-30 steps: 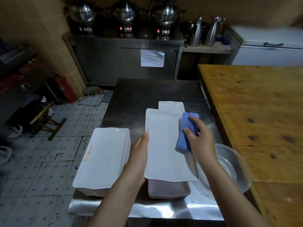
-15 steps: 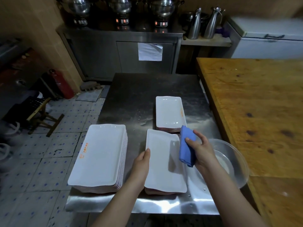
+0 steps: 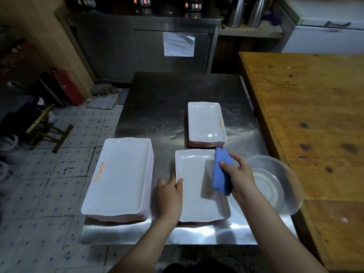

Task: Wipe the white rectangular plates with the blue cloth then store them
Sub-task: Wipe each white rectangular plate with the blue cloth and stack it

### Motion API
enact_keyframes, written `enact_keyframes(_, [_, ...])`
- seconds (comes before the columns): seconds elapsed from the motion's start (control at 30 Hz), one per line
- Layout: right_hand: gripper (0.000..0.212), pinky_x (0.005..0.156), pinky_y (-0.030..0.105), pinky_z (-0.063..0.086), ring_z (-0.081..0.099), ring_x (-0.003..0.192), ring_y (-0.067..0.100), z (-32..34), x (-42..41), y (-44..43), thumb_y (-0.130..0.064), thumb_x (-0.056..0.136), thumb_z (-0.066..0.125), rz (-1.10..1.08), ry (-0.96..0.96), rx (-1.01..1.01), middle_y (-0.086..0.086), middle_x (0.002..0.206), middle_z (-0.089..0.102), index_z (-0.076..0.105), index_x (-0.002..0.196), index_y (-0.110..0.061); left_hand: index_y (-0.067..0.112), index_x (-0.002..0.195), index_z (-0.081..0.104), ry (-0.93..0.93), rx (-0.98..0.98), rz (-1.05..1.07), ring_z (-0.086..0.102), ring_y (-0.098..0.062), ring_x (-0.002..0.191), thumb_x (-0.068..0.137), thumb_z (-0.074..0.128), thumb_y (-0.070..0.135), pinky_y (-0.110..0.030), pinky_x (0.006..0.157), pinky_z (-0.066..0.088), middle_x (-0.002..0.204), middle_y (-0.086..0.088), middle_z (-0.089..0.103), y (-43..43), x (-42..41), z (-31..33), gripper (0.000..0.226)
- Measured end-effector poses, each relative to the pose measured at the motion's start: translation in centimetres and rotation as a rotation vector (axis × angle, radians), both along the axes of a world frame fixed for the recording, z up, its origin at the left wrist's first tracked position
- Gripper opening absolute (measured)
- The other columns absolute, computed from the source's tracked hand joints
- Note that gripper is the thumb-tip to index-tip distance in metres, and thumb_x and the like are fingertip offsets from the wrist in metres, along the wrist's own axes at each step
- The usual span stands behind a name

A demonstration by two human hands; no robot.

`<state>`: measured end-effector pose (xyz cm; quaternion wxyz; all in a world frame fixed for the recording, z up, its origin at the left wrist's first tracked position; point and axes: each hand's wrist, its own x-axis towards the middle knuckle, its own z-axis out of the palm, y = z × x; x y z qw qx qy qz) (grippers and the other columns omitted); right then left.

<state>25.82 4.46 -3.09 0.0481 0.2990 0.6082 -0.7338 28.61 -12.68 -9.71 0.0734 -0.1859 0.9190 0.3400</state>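
A white rectangular plate lies on top of a low stack at the near middle of the steel table. My left hand grips its left rim, thumb over the edge. My right hand holds a folded blue cloth upright against the plate's right side. A tall stack of larger white plates stands to the left. A smaller stack of white plates sits further back.
A clear plastic bowl sits by my right wrist, against the wooden table on the right. Beyond the steel table stand a metal cabinet and jugs. A red extinguisher and a stool stand on the tiled floor at left.
The plate that I held lifted and tilted now lies flat on the near stack, uncovering the far stack. The cloth hand came down toward the plate's right side.
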Motion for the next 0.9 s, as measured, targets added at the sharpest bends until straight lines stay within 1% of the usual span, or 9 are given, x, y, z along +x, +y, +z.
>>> enact_keyframes(0.1, [0.047, 0.058, 0.028, 0.048, 0.061, 0.075, 0.016, -0.4, -0.1, -0.2, -0.008, 0.086, 0.066, 0.003, -0.004, 0.009, 0.000, 0.089, 0.062, 0.048, 0.128, -0.019, 0.031, 0.127, 0.054, -0.021, 0.009, -0.029, 0.057, -0.031, 0.093, 0.094, 0.044, 0.041, -0.037, 0.086, 0.049, 0.104, -0.010, 0.049, -0.2, -0.7, -0.2, 0.036])
enact_keyframes(0.17, [0.049, 0.058, 0.029, 0.049, 0.062, 0.077, 0.019, -0.7, -0.4, -0.2, -0.010, 0.085, 0.067, -0.003, -0.012, 0.005, 0.004, 0.094, 0.064, 0.047, 0.128, -0.020, 0.033, 0.131, 0.049, -0.030, 0.033, -0.022, 0.055, -0.032, 0.101, 0.091, 0.047, 0.039, -0.040, 0.092, 0.047, 0.112, -0.011, 0.049, -0.3, -1.7, -0.2, 0.040])
enact_keyframes(0.27, [0.052, 0.060, 0.031, 0.050, 0.062, 0.085, 0.025, -1.1, -1.5, 0.2, -0.012, 0.084, 0.069, -0.028, -0.034, 0.016, 0.012, 0.112, 0.063, 0.047, 0.130, -0.018, 0.029, 0.130, 0.049, -0.013, 0.040, 0.021, 0.049, -0.030, 0.115, 0.088, 0.052, 0.039, -0.041, 0.100, 0.041, 0.126, -0.010, 0.046, 0.0, -3.7, 0.8, 0.044])
enact_keyframes(0.43, [0.048, 0.060, 0.031, 0.049, 0.062, 0.090, 0.026, -0.6, -5.3, 1.8, -0.018, 0.083, 0.070, -0.012, -0.021, 0.036, 0.007, 0.112, 0.062, 0.051, 0.127, -0.022, 0.019, 0.130, 0.049, 0.023, 0.100, 0.047, 0.036, -0.027, 0.129, 0.091, 0.052, 0.036, -0.035, 0.104, 0.029, 0.138, -0.008, 0.041, 2.6, -10.1, 3.9, 0.043])
enact_keyframes(0.63, [0.050, 0.069, 0.034, 0.052, 0.064, 0.092, 0.025, -0.9, -10.4, 3.9, -0.018, 0.081, 0.071, 0.030, -0.001, 0.060, 0.004, 0.112, 0.064, 0.052, 0.127, -0.021, 0.011, 0.126, 0.050, -0.013, 0.095, 0.025, 0.043, -0.033, 0.122, 0.090, 0.055, 0.039, -0.039, 0.102, 0.037, 0.132, -0.014, 0.046, 4.5, -19.9, 3.5, 0.046])
enact_keyframes(0.7, [0.044, 0.070, 0.034, 0.052, 0.064, 0.090, 0.023, -1.1, -11.7, 4.4, -0.016, 0.082, 0.071, 0.038, -0.006, 0.068, 0.002, 0.107, 0.065, 0.053, 0.122, -0.020, 0.007, 0.125, 0.050, -0.044, 0.133, 0.026, 0.049, -0.033, 0.117, 0.089, 0.058, 0.037, -0.036, 0.095, 0.040, 0.130, -0.014, 0.047, 4.7, -22.1, 2.8, 0.048])
enact_keyframes(0.77, [0.039, 0.066, 0.031, 0.050, 0.064, 0.083, 0.018, -1.3, -12.8, 4.6, -0.012, 0.083, 0.070, 0.035, -0.012, 0.048, -0.003, 0.099, 0.066, 0.053, 0.117, -0.022, 0.006, 0.118, 0.053, -0.071, 0.151, 0.006, 0.056, -0.030, 0.107, 0.087, 0.061, 0.033, -0.030, 0.084, 0.042, 0.123, -0.013, 0.053, 4.6, -23.5, 2.0, 0.042])
enact_keyframes(0.83, [0.041, 0.065, 0.030, 0.050, 0.064, 0.082, 0.017, -1.7, -13.6, 4.8, -0.010, 0.083, 0.069, 0.033, -0.028, 0.017, -0.004, 0.097, 0.066, 0.054, 0.119, -0.020, 0.007, 0.106, 0.058, -0.079, 0.085, -0.043, 0.059, -0.028, 0.096, 0.087, 0.061, 0.029, -0.027, 0.073, 0.040, 0.115, -0.012, 0.060, 4.5, -24.4, 1.2, 0.029])
enact_keyframes(0.9, [0.043, 0.070, 0.033, 0.052, 0.065, 0.085, 0.020, -2.1, -14.3, 5.0, -0.010, 0.083, 0.069, 0.031, -0.052, 0.001, -0.003, 0.098, 0.067, 0.054, 0.122, -0.019, 0.006, 0.102, 0.061, -0.081, -0.019, -0.084, 0.059, -0.029, 0.094, 0.090, 0.057, 0.027, -0.027, 0.071, 0.040, 0.113, -0.013, 0.060, 4.6, -24.7, 1.0, 0.025])
